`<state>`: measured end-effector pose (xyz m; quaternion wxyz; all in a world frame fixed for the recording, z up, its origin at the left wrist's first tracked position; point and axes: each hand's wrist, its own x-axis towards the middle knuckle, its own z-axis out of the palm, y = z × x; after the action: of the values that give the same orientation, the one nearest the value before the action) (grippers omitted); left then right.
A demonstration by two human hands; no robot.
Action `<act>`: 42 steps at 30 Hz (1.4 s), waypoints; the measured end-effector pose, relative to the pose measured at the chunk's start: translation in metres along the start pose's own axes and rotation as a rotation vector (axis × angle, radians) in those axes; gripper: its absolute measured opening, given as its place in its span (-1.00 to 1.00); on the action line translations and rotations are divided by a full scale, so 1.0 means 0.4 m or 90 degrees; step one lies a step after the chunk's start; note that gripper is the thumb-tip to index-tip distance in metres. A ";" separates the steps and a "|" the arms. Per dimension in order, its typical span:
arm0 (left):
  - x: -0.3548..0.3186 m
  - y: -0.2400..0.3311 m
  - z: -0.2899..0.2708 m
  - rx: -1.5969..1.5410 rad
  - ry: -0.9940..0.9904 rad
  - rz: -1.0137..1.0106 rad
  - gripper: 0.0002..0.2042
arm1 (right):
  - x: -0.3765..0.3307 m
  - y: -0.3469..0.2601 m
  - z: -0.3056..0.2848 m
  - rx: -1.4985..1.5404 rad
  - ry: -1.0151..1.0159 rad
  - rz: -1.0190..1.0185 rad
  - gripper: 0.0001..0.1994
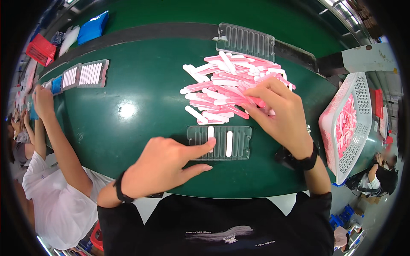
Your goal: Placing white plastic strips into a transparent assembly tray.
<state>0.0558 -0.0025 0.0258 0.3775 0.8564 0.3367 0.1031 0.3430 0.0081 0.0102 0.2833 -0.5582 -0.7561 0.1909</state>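
A clear ribbed plastic tray (218, 154) lies in front of me on the green table, with two white round-ended sticks in its grooves. My left hand (164, 164) reaches over its left part, index finger stretched onto the left white stick (211, 133) and thumb held apart. The other white stick (229, 144) sits farther right in the tray. Just behind is a loose heap of flat pink and white sticks (230, 81), shaped like small nail files. At its right side my right hand (277, 109) pinches a pink stick, partly hidden by the thumb and forefinger.
Another ribbed tray (245, 40) leans at the heap's far edge. Filled trays (92, 73) stand in a row at far left, near a co-worker's hand (43, 101). A white perforated basket (363, 106) of pink sticks stands at right. A black strip borders the table's far side.
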 end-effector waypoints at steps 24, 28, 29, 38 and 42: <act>0.121 -0.118 -0.058 -0.219 0.113 -0.187 -0.89 | 0.009 0.020 -0.015 0.026 -0.020 0.025 -0.78; 0.115 -0.126 -0.060 -0.321 0.116 -0.196 -0.92 | 0.000 0.002 -0.007 -0.060 -0.005 0.008 -0.80; 0.115 -0.130 -0.059 -0.374 0.118 -0.195 -0.93 | -0.001 -0.005 -0.003 -0.079 0.015 0.004 -0.81; 0.105 -0.115 -0.056 -0.509 0.139 -0.230 -0.91 | 0.020 0.003 -0.011 -0.112 -0.022 -0.079 -0.86; 0.099 -0.100 -0.040 -0.549 0.163 -0.218 -0.91 | 0.025 -0.022 -0.018 -0.047 -0.069 0.008 -0.89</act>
<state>0.0589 0.0523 0.0053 0.6651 0.5349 0.4430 0.2743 0.3392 0.0148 0.0231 0.2199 -0.5621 -0.7731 0.1949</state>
